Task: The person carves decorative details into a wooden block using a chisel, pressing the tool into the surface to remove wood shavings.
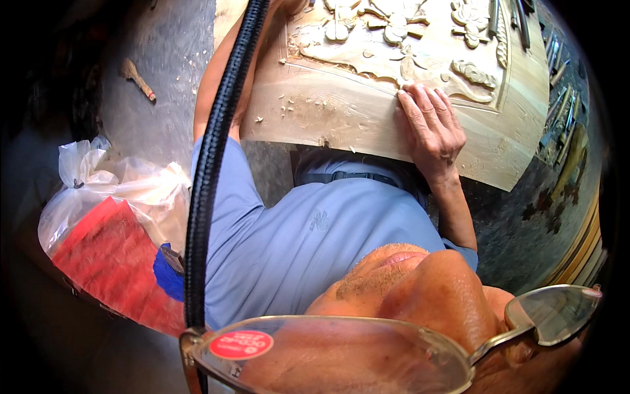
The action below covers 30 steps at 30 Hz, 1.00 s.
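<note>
Board (pixel 328 108) of pale wood, carved in relief, lies in the head view across the far middle, its plain near margin in front of the person. The right hand (pixel 433 128) rests palm down on that margin, fingers slightly bent and close together, tips at the near border of the carving (pixel 397 29), gripping nothing visible. The left hand (pixel 285 5) is mostly cut off at the far edge; its opening and hold cannot be told. The likeliest harm is a cut, if a blade slipped nearward toward the right hand. Tilting the board could roll the dark rods (pixel 523 26) at its far right into the carving, and chips (pixel 258 119) rubbed underhand could scratch the wood. Counted: one board, two hands, at least two rods, one brush (pixel 136 79), one plastic bag (pixel 157 187), one red sheet (pixel 121 253), one blue bundle (pixel 168 276); several chips, and many tools (pixel 566 121) right of the board, too blurred to count.
</note>
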Each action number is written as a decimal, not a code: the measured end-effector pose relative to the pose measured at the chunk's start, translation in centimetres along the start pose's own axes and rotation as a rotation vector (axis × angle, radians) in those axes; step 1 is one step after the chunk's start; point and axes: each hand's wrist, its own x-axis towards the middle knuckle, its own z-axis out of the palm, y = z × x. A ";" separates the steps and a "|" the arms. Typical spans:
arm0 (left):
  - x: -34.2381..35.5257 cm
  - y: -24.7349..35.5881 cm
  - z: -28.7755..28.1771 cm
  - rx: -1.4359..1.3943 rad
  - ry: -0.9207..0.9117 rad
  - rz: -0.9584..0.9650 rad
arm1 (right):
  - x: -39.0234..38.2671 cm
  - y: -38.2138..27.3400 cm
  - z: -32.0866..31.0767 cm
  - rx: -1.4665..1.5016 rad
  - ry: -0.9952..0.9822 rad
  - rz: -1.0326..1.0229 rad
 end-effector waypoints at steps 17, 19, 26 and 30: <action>7.2 3.5 2.8 0.056 0.055 0.113 | 0.3 0.6 -0.2 0.027 0.015 0.001; 9.3 4.6 3.3 0.064 0.070 0.141 | 0.2 0.7 -0.2 0.040 0.013 0.005; 15.2 8.2 4.5 0.116 0.102 0.241 | 0.4 0.8 -0.4 0.060 0.019 0.003; 17.4 10.5 5.1 0.168 0.090 0.289 | 0.1 1.2 -0.3 0.061 0.021 0.013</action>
